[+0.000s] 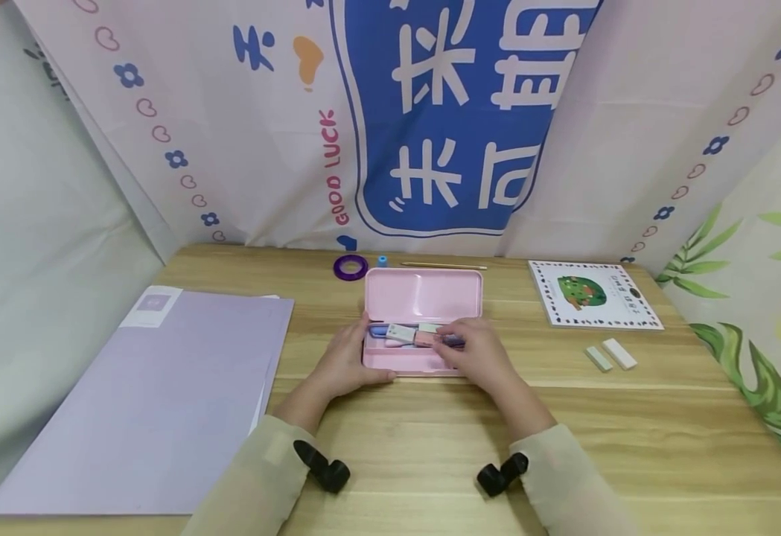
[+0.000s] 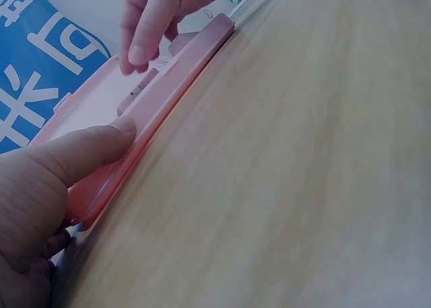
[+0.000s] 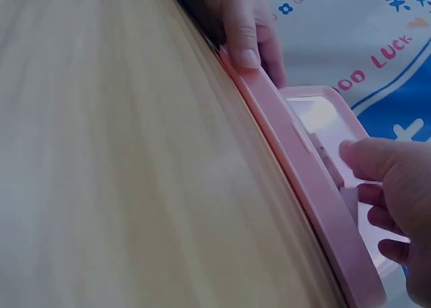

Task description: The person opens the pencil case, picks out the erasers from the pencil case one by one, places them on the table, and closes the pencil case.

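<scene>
An open pink pencil case (image 1: 424,362) lies in front of me with its lid tilted back. My left hand (image 1: 345,362) grips its left end, thumb along the front wall. My right hand (image 1: 479,353) is over the right half, its fingertips right at a pink eraser (image 1: 425,339). In the right wrist view, that hand's thumb and fingers stand apart, loosely bent. Beside the pink eraser lies a pale grey eraser (image 1: 400,334) with small markings. A blue loop-shaped handle (image 1: 378,330) shows at the compartment's left; the right hand partly hides the contents.
To the right lie a green eraser (image 1: 598,359), a white eraser (image 1: 619,353) and a white picture booklet (image 1: 594,295). Behind the case are a purple tape roll (image 1: 351,278), a small blue item (image 1: 382,261) and a pencil (image 1: 444,266). A large lilac folder (image 1: 155,402) covers the left.
</scene>
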A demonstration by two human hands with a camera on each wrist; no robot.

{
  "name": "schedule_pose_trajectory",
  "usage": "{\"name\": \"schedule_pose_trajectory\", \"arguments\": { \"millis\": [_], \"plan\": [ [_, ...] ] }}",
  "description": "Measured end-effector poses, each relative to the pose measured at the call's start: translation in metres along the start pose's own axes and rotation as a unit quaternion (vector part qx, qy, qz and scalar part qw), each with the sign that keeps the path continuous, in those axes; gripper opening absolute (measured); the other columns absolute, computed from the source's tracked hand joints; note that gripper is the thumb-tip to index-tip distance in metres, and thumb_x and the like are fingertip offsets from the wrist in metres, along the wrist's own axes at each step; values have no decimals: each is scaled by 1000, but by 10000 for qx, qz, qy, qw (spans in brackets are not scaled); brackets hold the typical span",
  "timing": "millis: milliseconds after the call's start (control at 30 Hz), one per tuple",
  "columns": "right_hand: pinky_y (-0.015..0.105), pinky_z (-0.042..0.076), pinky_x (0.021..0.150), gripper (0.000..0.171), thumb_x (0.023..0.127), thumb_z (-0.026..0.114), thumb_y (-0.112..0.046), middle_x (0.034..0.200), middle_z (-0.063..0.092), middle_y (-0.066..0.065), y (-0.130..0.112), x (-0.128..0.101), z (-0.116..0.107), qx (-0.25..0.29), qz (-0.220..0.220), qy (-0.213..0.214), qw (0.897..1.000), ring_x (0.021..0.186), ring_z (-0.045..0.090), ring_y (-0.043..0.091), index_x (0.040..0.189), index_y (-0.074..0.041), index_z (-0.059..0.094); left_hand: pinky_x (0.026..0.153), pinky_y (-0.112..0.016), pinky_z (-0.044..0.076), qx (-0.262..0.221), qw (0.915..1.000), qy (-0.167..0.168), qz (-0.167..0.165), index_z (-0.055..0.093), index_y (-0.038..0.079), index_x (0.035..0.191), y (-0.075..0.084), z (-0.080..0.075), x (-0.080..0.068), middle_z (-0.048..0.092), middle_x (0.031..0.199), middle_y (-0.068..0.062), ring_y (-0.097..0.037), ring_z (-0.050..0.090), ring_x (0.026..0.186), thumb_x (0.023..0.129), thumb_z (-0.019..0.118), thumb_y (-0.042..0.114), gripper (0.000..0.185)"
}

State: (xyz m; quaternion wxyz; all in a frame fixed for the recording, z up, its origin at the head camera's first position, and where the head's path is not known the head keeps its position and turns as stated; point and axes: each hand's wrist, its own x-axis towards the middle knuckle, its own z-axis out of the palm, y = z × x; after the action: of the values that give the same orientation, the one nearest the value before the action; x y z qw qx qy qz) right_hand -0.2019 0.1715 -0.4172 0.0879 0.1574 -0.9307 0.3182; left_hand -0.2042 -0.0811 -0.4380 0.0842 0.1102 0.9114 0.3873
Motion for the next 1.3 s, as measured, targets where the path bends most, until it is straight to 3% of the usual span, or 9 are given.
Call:
{"name": "schedule_pose_trajectory", "arguments": {
  "millis": [167, 467, 700, 933, 1133, 1300],
  "plan": [
    [46, 46, 100, 28, 84, 75, -26, 106, 71, 10, -5, 4, 5, -239, 223, -234, 9992, 108, 60, 29, 104, -7, 73, 122, -56, 17, -7, 10000, -10, 43, 8, 9, 158, 1, 1, 2, 22, 163, -16, -38, 15, 151, 68, 86, 47, 125],
    [45, 45, 99, 25, 82, 75, -24, 102, 70, 9, -7, 4, 5, -309, 381, -257, 9985, 105, 59, 28, 101, -8, 74, 122, -55, 17, -24, 10000, -47, 33, 8, 9, 158, 3, 2, 2, 22, 163, -16, -38, 16, 151, 68, 87, 47, 126],
    [45, 44, 103, 28, 81, 75, -27, 107, 71, 9, -8, 3, 6, -302, 573, -366, 9972, 109, 59, 28, 102, -9, 73, 122, -57, 18, -42, 10000, -59, 25, 8, 10, 158, 3, 5, 3, 22, 163, -15, -38, 16, 151, 68, 86, 48, 125],
    [43, 45, 98, 30, 80, 76, -23, 105, 70, 7, -10, 1, 3, -237, 398, -287, 9985, 105, 58, 26, 106, -8, 73, 121, -56, 19, -60, 9999, -47, 108, 8, 9, 158, 3, 5, 3, 22, 162, -16, -39, 16, 151, 68, 86, 48, 125],
    [46, 50, 89, 43, 86, 74, -26, 109, 64, 12, 5, -12, -18, -335, 311, 94, 9989, 102, 57, 29, 122, -6, 67, 122, -56, 18, -43, 9999, 30, 144, 8, 9, 158, 0, 4, 1, 22, 162, -17, -39, 16, 150, 69, 86, 45, 124],
    [55, 47, 94, 44, 89, 70, -28, 120, 61, 20, 43, -35, -51, -440, 1037, 406, 9928, 111, 56, 38, 126, -4, 63, 122, -57, 17, -30, 9999, 32, 141, 7, 9, 158, 1, 2, 0, 21, 163, -16, -39, 16, 151, 69, 86, 45, 124]
  ]
}}
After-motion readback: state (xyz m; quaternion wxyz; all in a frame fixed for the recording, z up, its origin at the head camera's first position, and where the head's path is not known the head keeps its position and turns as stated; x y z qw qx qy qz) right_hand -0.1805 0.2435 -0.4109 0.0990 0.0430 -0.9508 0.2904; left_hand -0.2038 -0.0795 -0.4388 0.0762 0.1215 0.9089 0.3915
